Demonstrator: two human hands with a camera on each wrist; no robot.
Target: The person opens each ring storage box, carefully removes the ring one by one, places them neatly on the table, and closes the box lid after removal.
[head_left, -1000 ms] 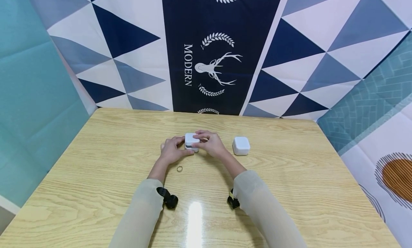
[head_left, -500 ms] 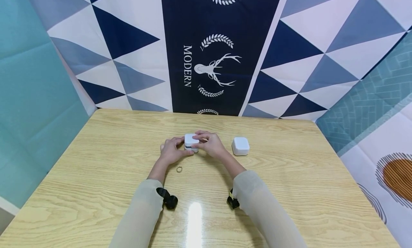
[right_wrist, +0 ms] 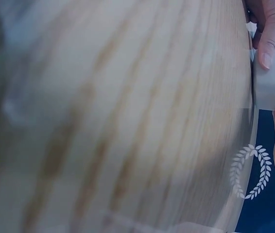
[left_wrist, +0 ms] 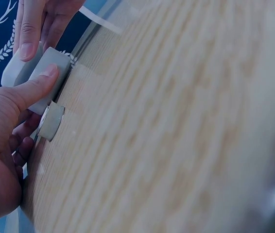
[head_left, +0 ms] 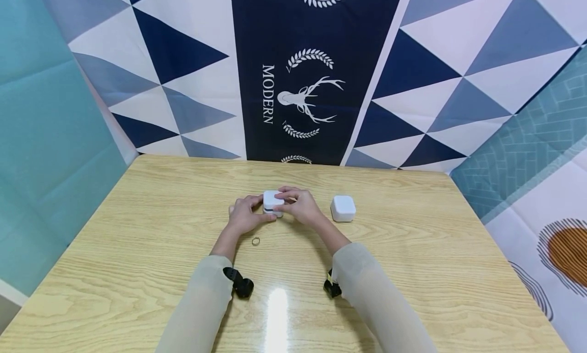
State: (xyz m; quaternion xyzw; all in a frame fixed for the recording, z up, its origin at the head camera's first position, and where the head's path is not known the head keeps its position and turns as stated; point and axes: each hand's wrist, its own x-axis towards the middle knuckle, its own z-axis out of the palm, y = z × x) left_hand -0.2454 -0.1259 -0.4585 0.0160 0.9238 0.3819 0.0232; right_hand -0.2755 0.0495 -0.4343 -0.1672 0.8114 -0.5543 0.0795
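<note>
1 WHITE BOX (head_left: 271,197) GRIPPED FROM 2 SIDES

Wooden table (head_left: 412,251) spreads around the box. Left of the box, the left hand (head_left: 245,215), partly curled, grips its lower part (left_wrist: 54,56). Right of it, the right hand (head_left: 300,205) pinches its upper part (left_wrist: 15,70). A dark gap shows between the 2 parts. Another white block (head_left: 343,208) stands apart, right of the box. 1 ring (head_left: 253,241) lies in front of the box, slightly left.

two hands (head_left: 243,218) (head_left: 302,207), three white pieces (head_left: 343,209) (two held, one apart), one small ring (head_left: 253,241), two black wrist devices (head_left: 244,288) (head_left: 332,288) and one worktop (head_left: 408,241) can be counted.
</note>
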